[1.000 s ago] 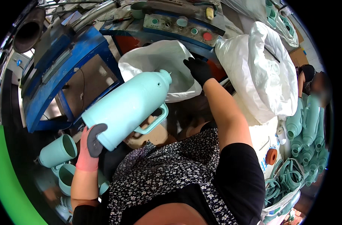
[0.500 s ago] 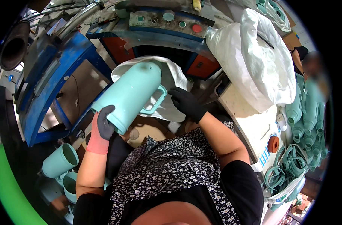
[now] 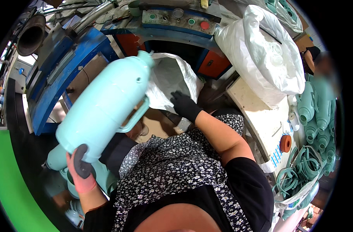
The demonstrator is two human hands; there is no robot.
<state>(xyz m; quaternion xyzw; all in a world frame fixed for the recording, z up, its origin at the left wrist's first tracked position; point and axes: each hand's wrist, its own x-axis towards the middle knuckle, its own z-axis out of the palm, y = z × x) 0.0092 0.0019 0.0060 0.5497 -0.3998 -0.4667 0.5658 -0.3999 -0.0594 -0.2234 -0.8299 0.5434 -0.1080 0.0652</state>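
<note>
My left hand (image 3: 80, 167), in a pink glove with dark grey fingers, grips the lower end of a pale turquoise thermos flask casing (image 3: 103, 104). The casing tilts up and to the right, its narrow neck at the far end and its loop handle on the right side. To the right, my right hand (image 3: 184, 105), in a black glove, is empty with its fingers apart. It hovers by the mouth of an open white sack (image 3: 172, 73), whose inside shows partly. Several more turquoise casings (image 3: 57, 157) stand low at my left.
Ahead is a machine with a button panel (image 3: 180, 19). A blue metal frame (image 3: 64, 85) rises at left. On the right, a worktable (image 3: 254, 112) bears a full white bag (image 3: 265, 58) and a brown ring (image 3: 285, 143). Turquoise handles (image 3: 306, 164) and stacked casings lie beyond; another person is far right.
The flask casing has come up, nearer and to the left in my left hand, away from the sack, and its neck now shows. My right hand has drawn slightly nearer, apart from the handle.
</note>
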